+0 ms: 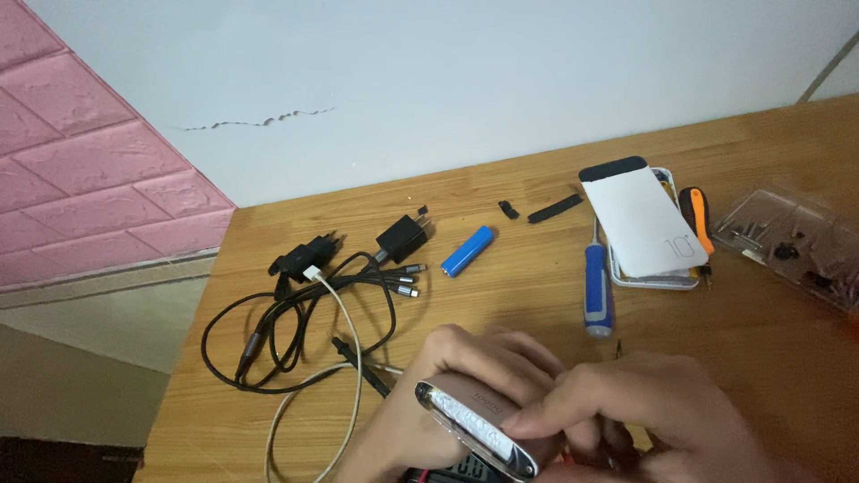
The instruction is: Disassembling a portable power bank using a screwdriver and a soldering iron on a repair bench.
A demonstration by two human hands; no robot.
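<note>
We hold a slim brown power bank with a shiny silver end (479,420) low over the near edge of the wooden bench (537,295). Our left hand (447,385) wraps it from behind, its grip closed around the casing. Our right hand (644,402) comes in from the right, fingers pinched narrow at the casing's near edge; we cannot tell whether they hold anything small there. Under the hands, part of a dark meter with a digital display (456,470) shows.

Farther back on the bench lies a blue cylindrical battery cell (468,250), and left of it a tangle of black charging cables (295,322) with two black plug adapters (358,246) and a white cable (344,358). A blue-handled screwdriver (598,291) lies just beside a white rectangular power bank shell (640,224), which rests on its tray. An orange-handled screwdriver (696,215) lies on its right, and a clear plastic box of small bits (796,241) stands at the far right.
</note>
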